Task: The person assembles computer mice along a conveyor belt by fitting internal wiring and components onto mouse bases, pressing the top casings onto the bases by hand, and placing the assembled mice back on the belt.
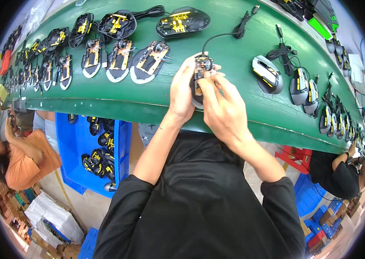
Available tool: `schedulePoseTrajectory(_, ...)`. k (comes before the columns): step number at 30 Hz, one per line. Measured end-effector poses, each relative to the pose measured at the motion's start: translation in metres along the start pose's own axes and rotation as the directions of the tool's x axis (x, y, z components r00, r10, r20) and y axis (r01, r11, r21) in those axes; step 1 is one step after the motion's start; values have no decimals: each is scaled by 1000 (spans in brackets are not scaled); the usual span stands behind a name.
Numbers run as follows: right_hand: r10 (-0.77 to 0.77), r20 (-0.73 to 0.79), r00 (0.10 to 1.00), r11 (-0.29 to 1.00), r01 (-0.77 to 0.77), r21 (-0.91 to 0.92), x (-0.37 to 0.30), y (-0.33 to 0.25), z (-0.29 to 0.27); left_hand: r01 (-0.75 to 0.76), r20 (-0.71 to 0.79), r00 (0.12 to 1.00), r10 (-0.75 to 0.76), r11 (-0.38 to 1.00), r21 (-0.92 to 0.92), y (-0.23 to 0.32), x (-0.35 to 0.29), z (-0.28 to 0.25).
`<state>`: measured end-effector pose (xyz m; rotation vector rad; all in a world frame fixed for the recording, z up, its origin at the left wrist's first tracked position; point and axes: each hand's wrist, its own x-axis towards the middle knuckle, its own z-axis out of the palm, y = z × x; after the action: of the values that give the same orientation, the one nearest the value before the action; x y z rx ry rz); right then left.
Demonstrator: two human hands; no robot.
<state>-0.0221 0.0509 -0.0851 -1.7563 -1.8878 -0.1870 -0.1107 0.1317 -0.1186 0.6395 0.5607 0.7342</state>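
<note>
An opened computer mouse (198, 83), its circuit board bare and a round black part at its far end, is held just above the green bench's near edge. My left hand (181, 94) wraps round its left side. My right hand (226, 105) is closed at its right side, with thumb and fingers pressed onto the board; what lies under the fingertips is hidden. From the mouse's far end a black cable (217, 36) runs to a bundled coil (243, 25). Left of my hands lie several mouse bases with bare boards (150, 62), and beyond them black top shells (183, 22) with yellow inner parts.
The green bench (230, 56) spans the view. Assembled mice (266, 74) with tied cables stand on the right. A blue crate (124, 151) of black and yellow shells is below the bench on the left. One person (33, 155) works at far left, another (338, 172) at far right.
</note>
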Motion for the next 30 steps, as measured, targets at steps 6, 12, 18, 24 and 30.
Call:
schedulePoseTrajectory(6,276,9,961,937,-267,-224,6,70,-49,132,65,991,-117,926,-353,19,-3,-14)
schedulePoseTrajectory(12,462,-61,885,886,-457,81,-11,63,-47,75,-46,996,-76,997,-24,21,-4,2)
schedulePoseTrajectory(18,477,-94,874,869,-454,196,19,-15,-7,25,76,997,-9,977,-209,18,-9,-5)
schedulePoseTrajectory(24,504,17,864,769,-458,446,12,-10,23,-15,30,999,19,990,-141,16,-9,-5)
schedulePoseTrajectory(30,380,129,916,861,-402,313,12,-28,16,-53,-33,998,53,998,20,23,-11,-4)
